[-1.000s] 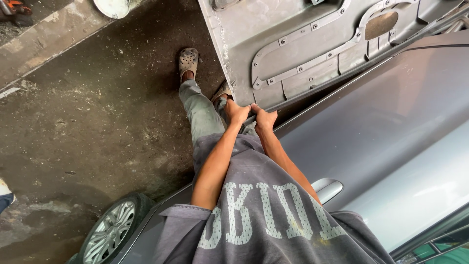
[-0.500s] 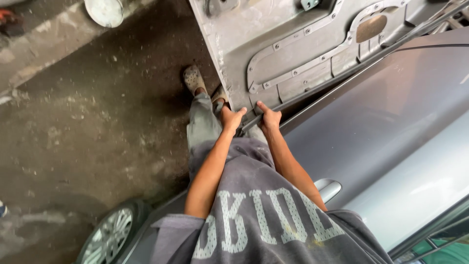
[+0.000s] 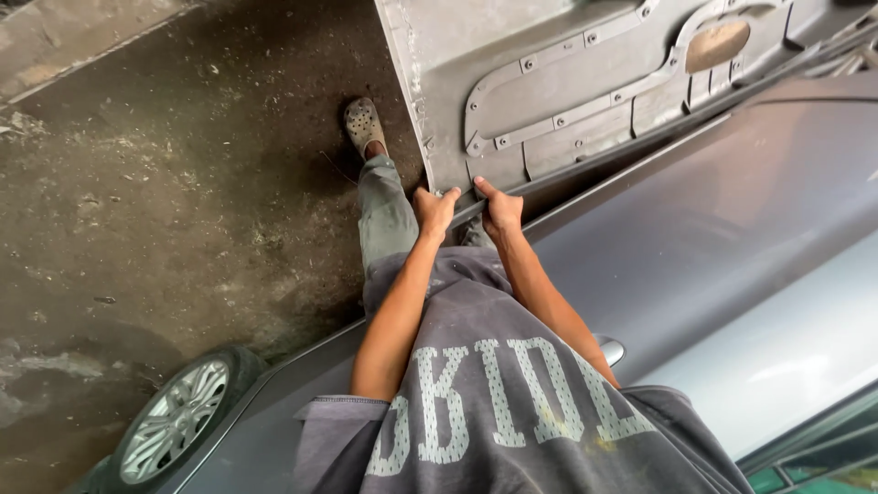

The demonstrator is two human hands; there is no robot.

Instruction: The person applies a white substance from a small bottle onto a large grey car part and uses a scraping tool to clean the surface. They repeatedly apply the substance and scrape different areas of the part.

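A: Both hands are on the open car door now, right at its lower rear corner, beside the grey car body.

B: Grip?

A: Left hand has its fingers curled over the door's bottom edge; right hand is wrapped on the same edge, thumb up. Closed tight, nothing else in them.

B: How far along?

A: I'd judge early. The inner panel sits fully screwed on, the door stands wide, feet planted on the concrete floor.
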